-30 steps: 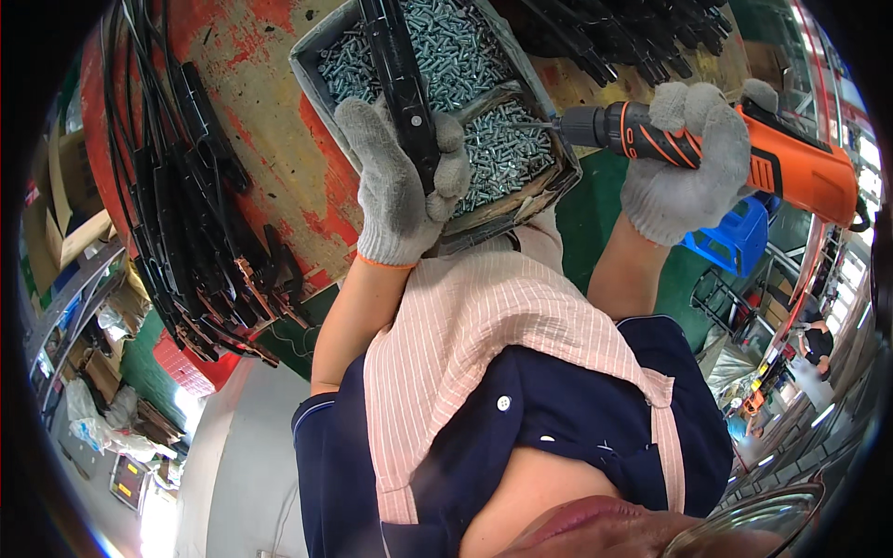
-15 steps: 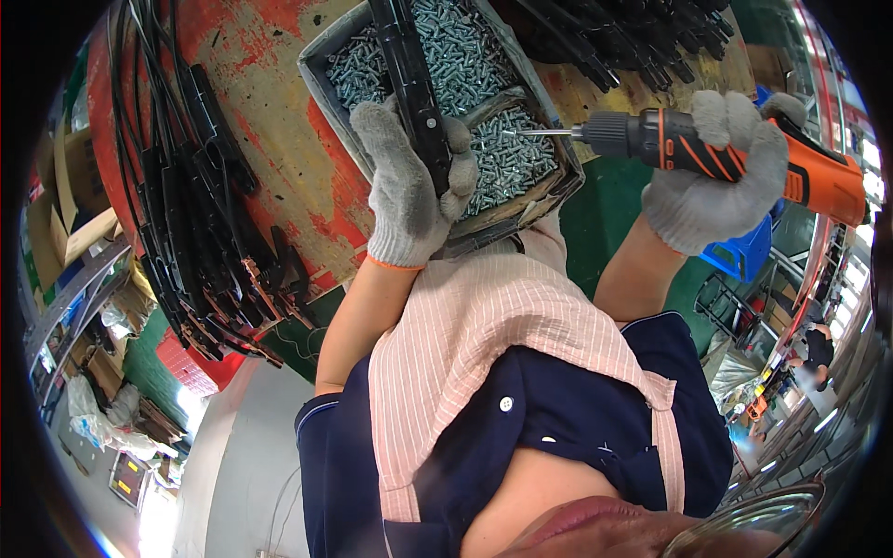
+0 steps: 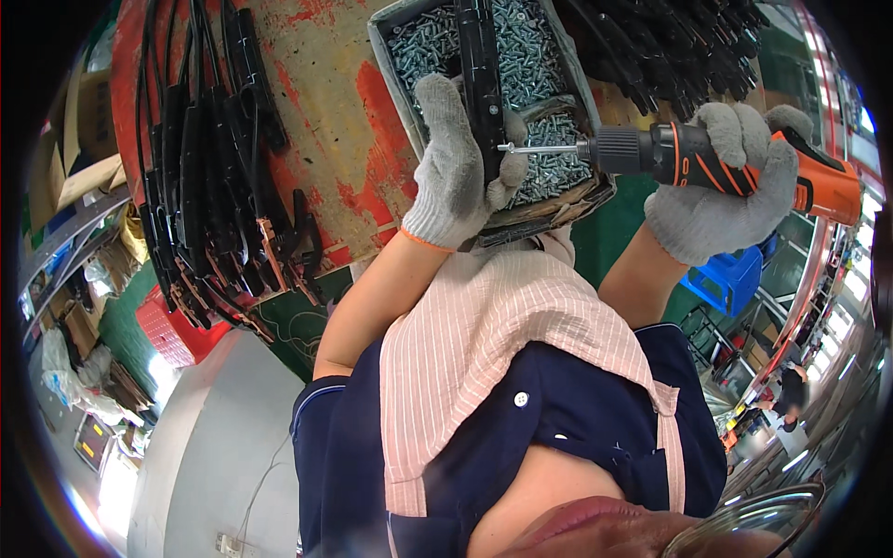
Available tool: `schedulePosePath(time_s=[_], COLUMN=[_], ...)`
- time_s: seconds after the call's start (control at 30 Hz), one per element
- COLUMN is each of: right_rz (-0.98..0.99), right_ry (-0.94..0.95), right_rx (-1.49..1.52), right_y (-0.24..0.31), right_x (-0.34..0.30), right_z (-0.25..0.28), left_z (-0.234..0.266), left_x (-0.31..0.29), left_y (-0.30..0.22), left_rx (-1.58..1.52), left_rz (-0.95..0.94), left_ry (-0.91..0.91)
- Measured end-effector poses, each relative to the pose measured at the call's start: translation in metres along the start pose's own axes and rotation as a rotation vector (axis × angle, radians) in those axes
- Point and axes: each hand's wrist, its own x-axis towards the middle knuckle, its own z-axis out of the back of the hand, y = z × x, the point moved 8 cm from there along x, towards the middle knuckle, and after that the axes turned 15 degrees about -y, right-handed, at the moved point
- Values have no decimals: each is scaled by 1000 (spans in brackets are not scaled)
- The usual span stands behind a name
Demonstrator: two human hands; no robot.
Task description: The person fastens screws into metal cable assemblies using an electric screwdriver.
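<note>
My left hand (image 3: 442, 186), in a grey knit glove, grips a long black plastic part (image 3: 480, 70) with its fingers wrapped round the lower end. One screw head shows on the part's face. In my right hand (image 3: 716, 219), also gloved, is an orange and black electric screwdriver (image 3: 621, 150), pointing left. A small screw (image 3: 506, 148) sits at the tip of its bit, beside the edge of the black part; whether they touch I cannot tell. Under the part stands a grey box (image 3: 395, 79) of loose silver screws (image 3: 556, 139), split by a divider.
Black cabled parts (image 3: 186, 177) with copper-coloured ends lie piled at the left of the worn red table (image 3: 321, 102). More black parts (image 3: 642, 46) are heaped at the far right. A red basket (image 3: 181, 325) and a blue stool (image 3: 730, 279) stand lower down.
The screwdriver's bit has come from over the screws to beside the black part, with a screw now visible at its tip. The view has shifted, so box and table appear further right.
</note>
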Motion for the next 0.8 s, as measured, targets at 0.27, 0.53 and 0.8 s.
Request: schedulePosePath(time_s=[0.27,0.53,0.8], right_rz=[61,192,246], right_ry=[42,53,64], right_rx=[-116,-315,-481], right_y=[-9,1,-15], right_x=[-12,-41,-60], right_z=[-14,-33,-57], left_z=[-1,-2,9], left_x=[2,1,8], left_y=[-1,4,15], left_rx=[-19,11,20], left_rz=[-39,-7,15], left_ry=[49,53,41])
